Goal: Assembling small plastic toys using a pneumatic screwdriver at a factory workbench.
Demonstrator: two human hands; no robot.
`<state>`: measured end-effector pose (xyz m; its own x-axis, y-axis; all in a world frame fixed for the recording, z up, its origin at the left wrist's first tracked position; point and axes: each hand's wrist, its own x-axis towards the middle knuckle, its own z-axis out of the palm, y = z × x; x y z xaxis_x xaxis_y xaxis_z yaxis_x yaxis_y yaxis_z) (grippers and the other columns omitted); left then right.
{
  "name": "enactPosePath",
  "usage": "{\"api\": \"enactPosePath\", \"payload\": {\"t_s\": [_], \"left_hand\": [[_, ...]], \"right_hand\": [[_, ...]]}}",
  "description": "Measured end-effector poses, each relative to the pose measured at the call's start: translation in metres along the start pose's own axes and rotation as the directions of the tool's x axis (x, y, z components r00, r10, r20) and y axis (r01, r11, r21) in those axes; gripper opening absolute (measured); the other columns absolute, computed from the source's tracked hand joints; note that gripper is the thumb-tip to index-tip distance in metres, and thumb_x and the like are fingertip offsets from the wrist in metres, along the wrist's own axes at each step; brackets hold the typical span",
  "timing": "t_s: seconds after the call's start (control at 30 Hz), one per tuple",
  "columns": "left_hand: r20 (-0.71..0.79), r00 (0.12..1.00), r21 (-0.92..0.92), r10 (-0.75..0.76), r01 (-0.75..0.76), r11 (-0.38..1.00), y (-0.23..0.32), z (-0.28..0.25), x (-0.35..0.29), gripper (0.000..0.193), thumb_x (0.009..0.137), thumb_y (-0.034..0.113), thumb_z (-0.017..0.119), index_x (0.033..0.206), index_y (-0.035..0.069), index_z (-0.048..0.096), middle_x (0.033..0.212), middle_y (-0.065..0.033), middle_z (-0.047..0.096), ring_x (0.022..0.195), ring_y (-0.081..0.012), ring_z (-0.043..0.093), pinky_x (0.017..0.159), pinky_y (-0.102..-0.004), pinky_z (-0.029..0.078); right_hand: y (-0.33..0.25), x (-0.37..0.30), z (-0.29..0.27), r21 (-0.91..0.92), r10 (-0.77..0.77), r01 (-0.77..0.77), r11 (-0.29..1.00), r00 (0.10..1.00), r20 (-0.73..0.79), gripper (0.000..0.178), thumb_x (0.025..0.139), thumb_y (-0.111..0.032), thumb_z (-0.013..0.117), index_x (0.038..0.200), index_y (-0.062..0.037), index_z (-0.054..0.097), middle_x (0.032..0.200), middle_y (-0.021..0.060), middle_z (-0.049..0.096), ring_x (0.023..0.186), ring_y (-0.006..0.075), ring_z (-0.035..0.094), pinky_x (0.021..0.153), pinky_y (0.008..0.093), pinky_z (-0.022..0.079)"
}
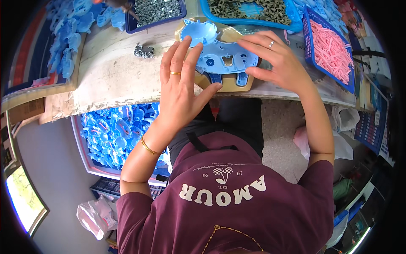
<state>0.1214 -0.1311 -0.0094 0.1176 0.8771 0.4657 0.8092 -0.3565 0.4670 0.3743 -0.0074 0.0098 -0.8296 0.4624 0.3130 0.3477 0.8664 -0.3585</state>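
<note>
A light blue plastic toy shell [218, 56] lies in a tan holding block [230, 82] near the table's front edge. It has a rounded bowl-like end, a square opening and two darker blue leg-like pieces at its near side. My left hand [182, 82] is held at the shell's left side, palm down with fingers spread and nothing in it. On the other side, my right hand [281, 63] has its fingers stretched out over the shell's right end, thumb apart. Whether those fingertips touch the shell I cannot tell.
A small heap of screws [144, 51] lies left of the block. Behind stand a dark blue tray [185, 12] of screws and a blue tray [211, 16] of olive-brown parts. A blue basket [311, 46] holds pink strips. Below the table, a crate [80, 142] holds blue parts.
</note>
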Motion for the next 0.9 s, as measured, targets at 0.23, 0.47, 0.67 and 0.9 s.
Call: {"api": "enactPosePath", "payload": {"t_s": [0.23, 0.47, 0.67, 0.9], "left_hand": [[0.031, 0.999, 0.047, 0.009, -0.01, 0.999, -0.001, 0.011, 0.012, 0.084, 0.077, 0.034, 0.083, 0.146, 0.005, 0.045, 0.152, -0.0169, 0.042, 0.14, -0.0407, 0.036, 0.116, -0.0545, 0.029], [0.079, 0.996, 0.045, 0.045, -0.048, 0.998, 0.005, 0.026, 0.029, 0.067, 0.082, 0.031, 0.079, 0.138, 0.003, 0.054, 0.143, -0.0136, 0.052, 0.132, -0.0364, 0.045, 0.11, -0.0468, 0.038], [0.072, 0.996, 0.083, 0.049, -0.055, 0.995, 0.007, 0.028, 0.029, 0.063, 0.083, 0.032, 0.078, 0.136, 0.004, 0.057, 0.14, -0.0121, 0.055, 0.131, -0.0354, 0.047, 0.108, -0.0457, 0.041], [0.126, 0.986, 0.112, 0.112, -0.127, 0.986, -0.002, 0.022, 0.033, 0.066, 0.081, 0.037, 0.078, 0.135, 0.004, 0.058, 0.138, -0.0111, 0.057, 0.129, -0.0331, 0.049, 0.106, -0.044, 0.043]], "right_hand": [[-0.011, 0.005, -0.004, 0.005, 0.066, -0.066, 0.998, 0.998, -0.011, 0.061, 0.074, -0.018, 0.081, 0.132, -0.0077, 0.064, 0.127, 0.0098, 0.059, 0.113, 0.0302, 0.059, 0.096, 0.0387, 0.049], [-0.016, 0.002, 0.003, -0.03, 0.125, -0.126, 0.992, 0.992, -0.029, 0.057, 0.075, -0.016, 0.081, 0.129, -0.0062, 0.064, 0.119, 0.0084, 0.061, 0.108, 0.0276, 0.061, 0.089, 0.0364, 0.052], [-0.025, 0.001, 0.002, -0.121, 0.115, -0.122, 0.985, 0.991, -0.069, 0.056, 0.075, -0.016, 0.081, 0.128, -0.0061, 0.064, 0.117, 0.0087, 0.061, 0.108, 0.0281, 0.061, 0.089, 0.0376, 0.052], [-0.025, 0.002, 0.002, -0.05, 0.155, -0.157, 0.986, 0.987, -0.039, 0.055, 0.076, -0.017, 0.081, 0.127, -0.0066, 0.065, 0.113, 0.0072, 0.061, 0.102, 0.0266, 0.061, 0.087, 0.0381, 0.049]]}}
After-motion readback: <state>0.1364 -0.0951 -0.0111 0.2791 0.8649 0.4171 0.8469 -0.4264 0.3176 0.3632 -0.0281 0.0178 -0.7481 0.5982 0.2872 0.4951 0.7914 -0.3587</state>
